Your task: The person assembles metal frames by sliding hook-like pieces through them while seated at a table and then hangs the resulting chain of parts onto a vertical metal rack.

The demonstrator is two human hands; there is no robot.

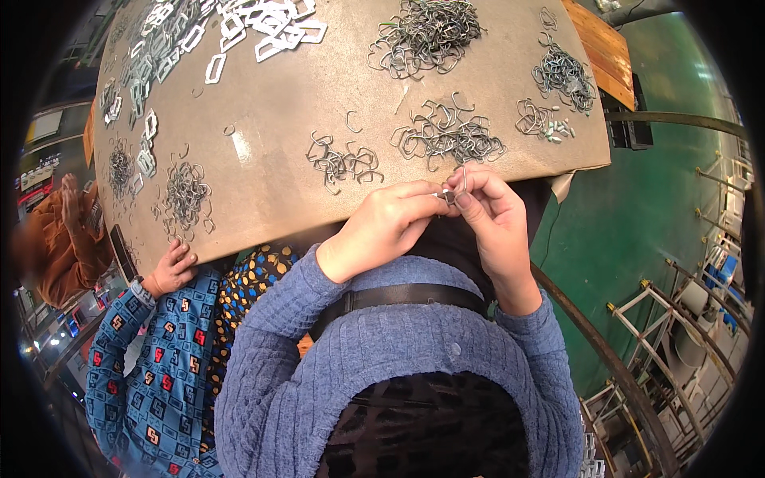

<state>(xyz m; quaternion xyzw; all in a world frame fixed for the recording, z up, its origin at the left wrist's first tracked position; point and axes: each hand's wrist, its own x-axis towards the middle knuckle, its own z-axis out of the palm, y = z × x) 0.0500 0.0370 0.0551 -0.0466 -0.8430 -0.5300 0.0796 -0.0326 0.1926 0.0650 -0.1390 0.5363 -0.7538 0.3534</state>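
Note:
My left hand (pixel 382 223) is closed, its thumb and fingers pinching a small metal piece (pixel 449 196) just off the table's near edge. The fingers hide most of that piece. Close against it, my right hand (pixel 496 219) pinches a thin bent wire hook (pixel 464 177), standing up between thumb and forefinger. The fingertips of both hands nearly meet. Just beyond them on the table lies a pile of bent wire hooks (pixel 450 135). A smaller pile of hooks (pixel 341 162) sits to its left, with a single loose hook (pixel 353 122) above it.
The brown-covered table (pixel 279 103) carries more hooks (pixel 426 36) at the back, flat metal frames (pixel 271 28) at far left, and small pale pieces (pixel 558 130) at right. Beside me on the left, a co-worker's hand (pixel 170 269) rests at the table edge. Another person (pixel 68 239) is farther left.

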